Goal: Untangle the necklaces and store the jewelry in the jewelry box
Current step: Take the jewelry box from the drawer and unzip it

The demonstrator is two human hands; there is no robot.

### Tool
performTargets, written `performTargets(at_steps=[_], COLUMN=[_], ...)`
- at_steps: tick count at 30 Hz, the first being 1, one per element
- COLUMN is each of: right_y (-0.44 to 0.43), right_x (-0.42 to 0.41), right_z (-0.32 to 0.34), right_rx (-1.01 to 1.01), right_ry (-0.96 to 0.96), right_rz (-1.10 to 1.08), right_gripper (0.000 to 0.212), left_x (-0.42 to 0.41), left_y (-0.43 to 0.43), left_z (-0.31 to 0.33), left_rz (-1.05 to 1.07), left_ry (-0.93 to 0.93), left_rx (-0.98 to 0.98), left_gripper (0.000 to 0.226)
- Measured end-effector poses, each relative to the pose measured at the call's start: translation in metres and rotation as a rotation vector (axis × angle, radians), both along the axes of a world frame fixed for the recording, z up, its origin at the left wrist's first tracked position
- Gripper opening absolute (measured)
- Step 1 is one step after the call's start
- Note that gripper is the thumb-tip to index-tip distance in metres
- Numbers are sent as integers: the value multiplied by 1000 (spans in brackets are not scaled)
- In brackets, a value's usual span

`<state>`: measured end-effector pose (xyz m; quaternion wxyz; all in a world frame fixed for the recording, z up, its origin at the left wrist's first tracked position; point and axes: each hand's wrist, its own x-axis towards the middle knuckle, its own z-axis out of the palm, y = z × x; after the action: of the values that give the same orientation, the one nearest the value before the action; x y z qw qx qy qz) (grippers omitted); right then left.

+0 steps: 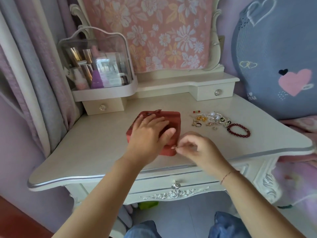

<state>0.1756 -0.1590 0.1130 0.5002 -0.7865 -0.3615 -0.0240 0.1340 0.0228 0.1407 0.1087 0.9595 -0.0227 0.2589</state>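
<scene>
A red jewelry box [173, 120] with a bow on its far edge sits closed in the middle of the white dressing table [96, 152]. My left hand [149, 134] rests flat on its lid, fingers spread. My right hand [197, 148] pinches the small gold clasp [173, 148] at the box's front. To the right lies a pile of jewelry [212, 119]: tangled pearl necklaces, gold pieces, rings. A dark red bead bracelet [238, 130] lies beside it.
A clear-domed cosmetics organizer [96, 66] stands at the back left on a raised shelf with small drawers [215, 92]. A floral cloth [154, 31] covers the mirror. A blue heart-patterned cushion [277, 66] leans at the right. Curtains hang left.
</scene>
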Motion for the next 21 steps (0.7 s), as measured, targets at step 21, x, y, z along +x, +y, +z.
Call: performTargets(at_steps=[21], right_y=[19], right_x=[107], right_z=[2], right_rx=[-20], right_ry=[96], right_rz=[-295], right_gripper=[16], left_x=[0], left_y=[-1], left_z=[-8], left_rz=[-42], left_ry=[27], left_rx=[-62], left_gripper=[68])
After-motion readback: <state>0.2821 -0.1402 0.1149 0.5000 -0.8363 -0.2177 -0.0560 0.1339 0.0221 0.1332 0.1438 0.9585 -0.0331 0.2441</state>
